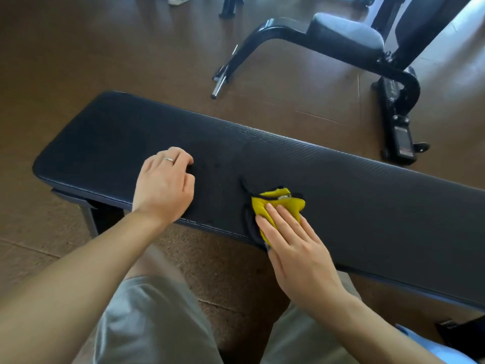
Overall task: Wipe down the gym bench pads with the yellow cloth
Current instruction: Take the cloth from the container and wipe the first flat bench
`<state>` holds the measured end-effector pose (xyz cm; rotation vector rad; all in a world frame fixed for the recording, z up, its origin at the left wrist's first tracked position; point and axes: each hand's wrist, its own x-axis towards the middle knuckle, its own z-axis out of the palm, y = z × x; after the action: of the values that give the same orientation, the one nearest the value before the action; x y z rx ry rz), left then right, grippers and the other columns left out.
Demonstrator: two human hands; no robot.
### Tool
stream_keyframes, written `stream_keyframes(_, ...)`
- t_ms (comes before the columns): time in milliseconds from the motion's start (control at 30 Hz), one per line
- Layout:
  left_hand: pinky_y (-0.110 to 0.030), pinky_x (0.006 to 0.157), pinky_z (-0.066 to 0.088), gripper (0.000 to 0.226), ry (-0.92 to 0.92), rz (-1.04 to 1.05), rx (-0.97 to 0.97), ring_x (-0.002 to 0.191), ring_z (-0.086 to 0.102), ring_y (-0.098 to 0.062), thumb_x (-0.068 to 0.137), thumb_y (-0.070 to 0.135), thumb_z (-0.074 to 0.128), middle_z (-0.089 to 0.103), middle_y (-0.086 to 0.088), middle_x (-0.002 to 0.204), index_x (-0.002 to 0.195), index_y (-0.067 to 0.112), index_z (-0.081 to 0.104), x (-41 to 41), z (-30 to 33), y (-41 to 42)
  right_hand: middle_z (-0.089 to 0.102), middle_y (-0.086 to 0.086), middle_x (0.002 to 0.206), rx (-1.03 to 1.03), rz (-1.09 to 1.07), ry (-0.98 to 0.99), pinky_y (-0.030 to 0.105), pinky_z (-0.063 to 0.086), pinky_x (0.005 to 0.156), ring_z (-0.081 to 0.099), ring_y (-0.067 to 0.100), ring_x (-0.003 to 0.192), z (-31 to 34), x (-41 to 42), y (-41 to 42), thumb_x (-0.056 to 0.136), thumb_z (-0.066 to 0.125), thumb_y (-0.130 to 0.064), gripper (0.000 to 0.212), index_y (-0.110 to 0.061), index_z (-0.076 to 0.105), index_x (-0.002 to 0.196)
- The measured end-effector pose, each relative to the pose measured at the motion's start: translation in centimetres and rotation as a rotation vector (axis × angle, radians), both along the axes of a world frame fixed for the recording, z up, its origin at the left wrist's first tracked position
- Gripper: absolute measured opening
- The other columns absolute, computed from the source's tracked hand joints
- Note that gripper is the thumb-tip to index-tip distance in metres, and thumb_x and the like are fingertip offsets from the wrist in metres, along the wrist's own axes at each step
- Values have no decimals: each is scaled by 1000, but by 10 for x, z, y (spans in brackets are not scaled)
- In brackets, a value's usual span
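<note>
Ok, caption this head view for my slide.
Right hand presses the yellow cloth flat on the black bench pad; left hand rests beside it.

Hidden and cut off

My right hand point(296, 248) covers much of the yellow cloth point(278, 203); the tabletop point(341, 179) runs past the right edge, and my left hand point(164, 185) hides its curled fingertips.
</note>
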<state>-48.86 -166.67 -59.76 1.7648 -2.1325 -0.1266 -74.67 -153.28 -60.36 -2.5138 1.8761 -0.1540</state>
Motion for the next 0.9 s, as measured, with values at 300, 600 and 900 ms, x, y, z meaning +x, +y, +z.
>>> stream_keyframes(300,-37,107,35,31,89,4,-15,115,53,-23,88,16,43,59,2,122,113,15,60,8,-9,-1,20,-4,168,78,142,-16,38,7,127,12,16,157,6,67,-85,107,22,-41,55,-26,30,160)
stream_keyframes(600,-42,105,39,37,64,41,25,115,51,-27,87,19,39,56,-2,128,120,14,55,7,-10,-4,28,-1,167,40,117,-81,43,16,127,20,19,156,1,102,-202,108,34,-36,50,-25,36,157)
stream_keyframes(900,-42,108,38,33,49,51,39,117,49,-23,87,19,38,54,3,128,115,16,55,7,-9,-2,51,7,151,48,-298,-146,43,26,122,38,30,144,9,-44,-176,106,40,-25,44,-17,47,149)
